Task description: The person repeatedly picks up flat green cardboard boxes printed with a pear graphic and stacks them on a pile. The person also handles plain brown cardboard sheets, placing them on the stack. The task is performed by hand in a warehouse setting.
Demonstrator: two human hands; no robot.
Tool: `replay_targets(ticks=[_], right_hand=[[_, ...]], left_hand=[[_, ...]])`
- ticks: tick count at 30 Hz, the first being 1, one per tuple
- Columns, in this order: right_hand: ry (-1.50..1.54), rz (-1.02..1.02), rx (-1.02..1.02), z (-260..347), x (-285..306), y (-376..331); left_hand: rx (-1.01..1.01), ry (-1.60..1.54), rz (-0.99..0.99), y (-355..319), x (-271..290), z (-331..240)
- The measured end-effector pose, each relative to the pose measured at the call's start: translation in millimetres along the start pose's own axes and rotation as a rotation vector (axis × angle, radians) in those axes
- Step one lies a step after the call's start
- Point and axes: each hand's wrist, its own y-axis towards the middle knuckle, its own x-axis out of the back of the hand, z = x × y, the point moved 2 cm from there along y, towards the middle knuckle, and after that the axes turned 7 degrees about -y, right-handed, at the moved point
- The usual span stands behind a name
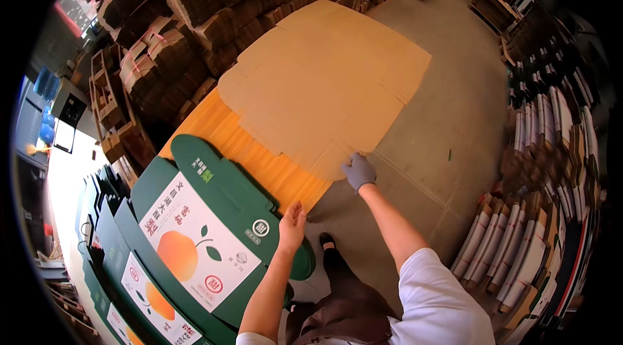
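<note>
A large flat brown cardboard blank (324, 79) with cut flaps lies over the far part of the orange wood-grain table (279, 179) and sticks out past its right side. At its near right corner is my right hand (359, 172), in a grey glove, closed on the edge. My left hand (293, 225) is bare, fingers stretched out and holding nothing. It hovers by the table's near edge, beside a flat green printed carton blank (224, 176) bearing a white panel and an orange fruit picture. Whether the left hand touches the green carton I cannot tell.
More green printed cartons (139, 293) are stacked at the near left. Bundled brown cardboard (214, 27) is piled high behind the table, by a wooden pallet (107, 95). Tied bundles of folded cartons (500, 251) stand along the right, across the grey floor (448, 111).
</note>
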Motion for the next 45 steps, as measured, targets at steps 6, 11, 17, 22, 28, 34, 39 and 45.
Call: replay_targets(ticks=[6,11,17,22,28,34,39,45], right_hand=[[0.232,0.031,-0.071,-31.3,-27.8,-6.1],[0.706,0.144,-0.081,-21.1,-5.1,-19.3],[1.373,0.433,-0.532,-90.3,38.4,-14.2],[1.520,0.037,-0.564,-139.6,100.6,48.6],[1.416,-0.007,0.021,-147.7,153.5,108.2],[1.104,-0.280,0.660,160.1,361.5,77.3],[0.480,-0.582,1.128,332.8,401.2,-138.4],[0.042,-0.450,1.827,437.8,181.1,-426.5]], left_hand=[[0.488,-0.413,-0.333,88.0,-58.1,26.0],[0.621,-0.626,-0.403,90.4,-61.7,4.8],[0.397,-0.700,-0.224,58.7,-32.4,-45.9],[0.335,-0.655,-0.259,-20.3,-5.2,-82.9],[0.379,-0.767,-0.229,-77.4,0.6,-68.5],[0.182,-1.005,-0.051,-55.4,53.9,-101.9],[0.112,-0.649,-0.251,-136.0,112.8,-111.9],[-0.242,-0.990,-0.460,-289.6,302.4,-156.0]])
